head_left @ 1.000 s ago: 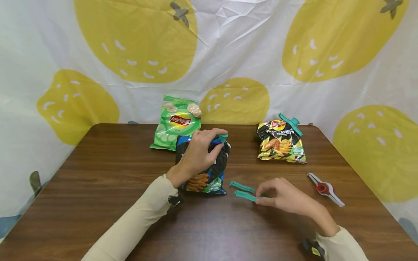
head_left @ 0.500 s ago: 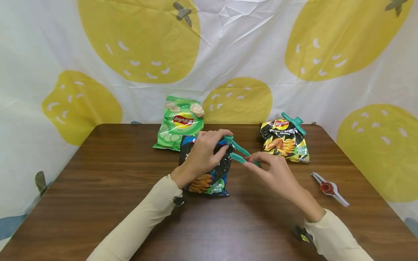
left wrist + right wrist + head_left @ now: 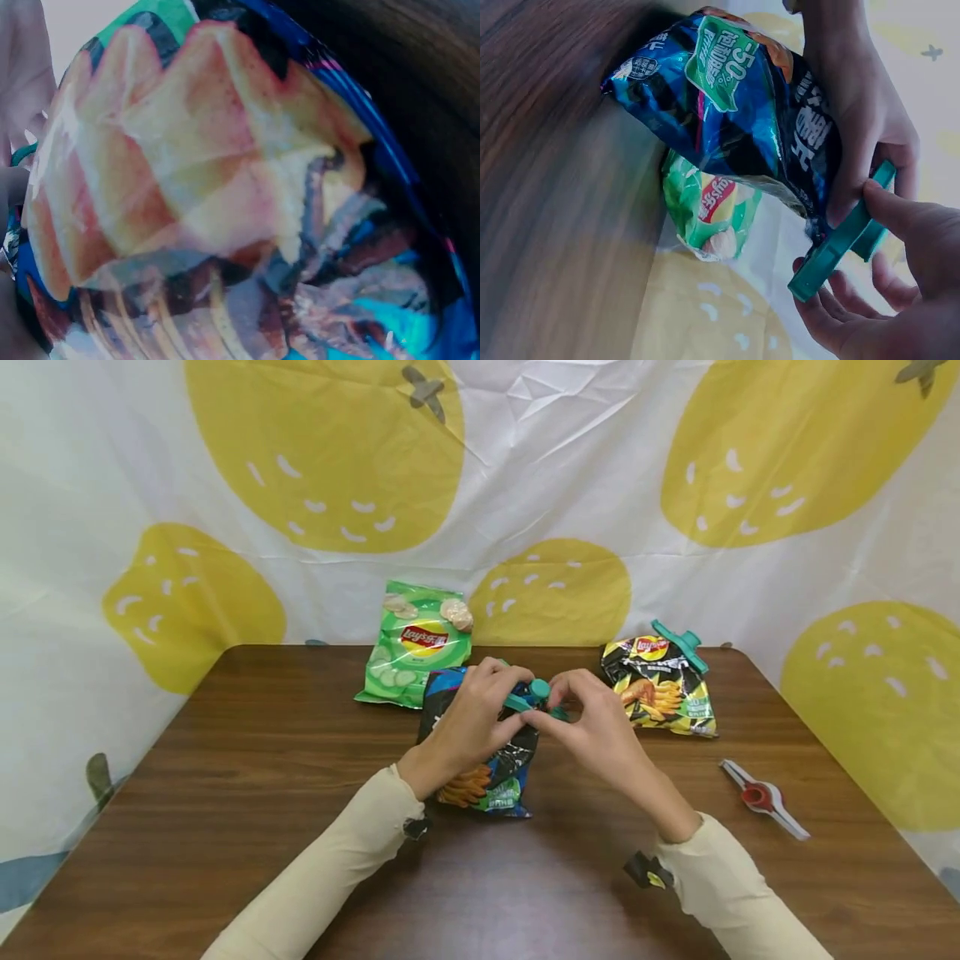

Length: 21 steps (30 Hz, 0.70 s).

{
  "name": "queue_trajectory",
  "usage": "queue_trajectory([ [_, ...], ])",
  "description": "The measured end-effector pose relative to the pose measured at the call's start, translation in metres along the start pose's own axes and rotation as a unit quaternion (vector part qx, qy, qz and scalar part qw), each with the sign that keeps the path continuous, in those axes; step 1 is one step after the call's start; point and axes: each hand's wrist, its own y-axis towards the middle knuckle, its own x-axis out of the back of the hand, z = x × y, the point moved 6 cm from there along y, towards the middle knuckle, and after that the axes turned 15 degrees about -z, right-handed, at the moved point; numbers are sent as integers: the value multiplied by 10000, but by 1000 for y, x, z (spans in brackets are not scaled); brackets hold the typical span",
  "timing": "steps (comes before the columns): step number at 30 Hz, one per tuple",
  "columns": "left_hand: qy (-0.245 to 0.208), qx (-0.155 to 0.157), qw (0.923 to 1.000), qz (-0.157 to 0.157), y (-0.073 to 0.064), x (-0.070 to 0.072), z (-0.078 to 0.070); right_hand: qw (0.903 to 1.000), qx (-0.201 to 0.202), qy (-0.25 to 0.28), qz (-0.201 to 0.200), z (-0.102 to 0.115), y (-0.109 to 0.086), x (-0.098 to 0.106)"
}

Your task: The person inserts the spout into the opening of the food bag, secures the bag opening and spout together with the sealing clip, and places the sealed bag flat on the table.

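Observation:
A blue-black chip bag [image 3: 506, 781] stands near the middle of the table, its print filling the left wrist view. My left hand [image 3: 467, 714] pinches the bag's top edge. Between the fingers of my right hand [image 3: 596, 722] is a teal bag clip [image 3: 826, 262]; its bars lie right at the gathered top of the bag in the right wrist view. Both hands' fingertips meet around the clip there, the left thumb close beside it. Another bit of teal shows just above the left fingers in the head view. The left fingertips are partly hidden behind the clip.
Behind the blue-black bag a green chip bag [image 3: 422, 652] leans against the lemon-print cloth [image 3: 555, 585]. Farther right is a black-and-yellow chip bag [image 3: 663, 693] bearing a teal clip [image 3: 681, 646]. A grey-and-red hand squeezer [image 3: 763, 797] lies on the wooden table [image 3: 262, 760].
My right hand has carried the spread clip up and left from low over the table to the top of the blue-black bag. The clip's bars have come closer together. My left hand stays at the bag's top.

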Motion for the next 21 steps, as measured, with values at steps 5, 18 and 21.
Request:
queue_trajectory([
  [5,301,-563,9979,61,-3,-4,-7,9986,-153,481,173,-3,-2,-8],
  [18,1497,-1127,9823,72,5,7,-16,9962,696,72,-516,-2,-7,-13],
  [21,885,-511,9947,-106,21,32,-5,9950,760,249,-594,-1,-7,-13],
])
